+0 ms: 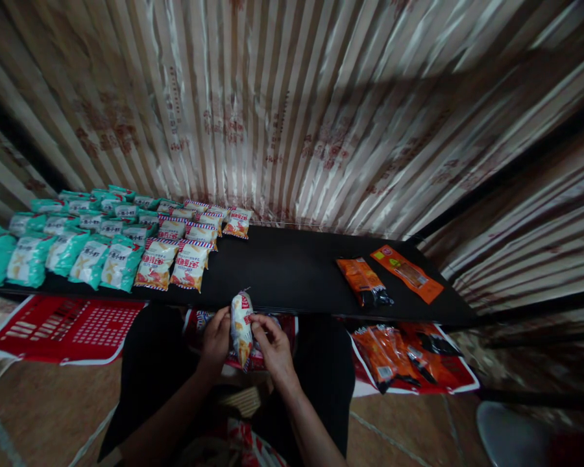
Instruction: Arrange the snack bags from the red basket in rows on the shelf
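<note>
Between my two hands a white and yellow snack bag (242, 327) with red print is held upright above my lap. My left hand (217, 340) is closed on its left edge. The fingers of my right hand (272, 344) pinch its right edge. Under it, between my legs, lies a red bag (289, 324) with more packets, mostly hidden by my hands. Beyond my hands, on the black table (277, 266), similar white and yellow snack bags (189, 264) stand in rows, left of centre.
Several teal snack bags (119, 263) fill the table's left end. An orange packet (365, 282) and a long orange packet (407, 272) lie at the right. Red bags flank my legs; the right one holds orange packets (384, 353). A striped curtain (282, 117) hangs behind.
</note>
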The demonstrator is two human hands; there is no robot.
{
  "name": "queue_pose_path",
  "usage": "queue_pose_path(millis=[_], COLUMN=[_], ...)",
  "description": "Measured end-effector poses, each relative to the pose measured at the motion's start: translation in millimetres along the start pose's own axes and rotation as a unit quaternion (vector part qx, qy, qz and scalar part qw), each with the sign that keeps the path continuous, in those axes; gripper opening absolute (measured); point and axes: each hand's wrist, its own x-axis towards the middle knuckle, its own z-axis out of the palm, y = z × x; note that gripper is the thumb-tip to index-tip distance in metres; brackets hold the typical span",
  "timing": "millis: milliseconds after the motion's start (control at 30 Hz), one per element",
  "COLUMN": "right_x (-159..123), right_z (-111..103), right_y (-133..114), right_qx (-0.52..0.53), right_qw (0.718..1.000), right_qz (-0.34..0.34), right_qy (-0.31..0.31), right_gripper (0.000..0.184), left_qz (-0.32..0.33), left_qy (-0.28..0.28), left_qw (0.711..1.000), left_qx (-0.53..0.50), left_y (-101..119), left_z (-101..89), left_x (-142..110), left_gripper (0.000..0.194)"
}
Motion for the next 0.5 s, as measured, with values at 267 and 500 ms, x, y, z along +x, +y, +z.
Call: queue_pose_path(millis=[267,500], right_x=[-1,-3], right_z=[4,9], right_y=[-6,-7], right_qx=[-0.031,-0.055], right_qw=[0.996,0.995], right_qz=[-0.077,-0.083], right_qy=[0.009,-0.012], right_gripper=[0.017,0.019], left_qz=[-0.004,-0.046], left_qy=[-0.029,-0.065], left_qw=[0.999,0.992], left_qx=[-0.046,-0.099], left_y=[15,15], left_z=[-1.0,2.0], left_x=[-7,-8], left_gripper=[0.044,0.054])
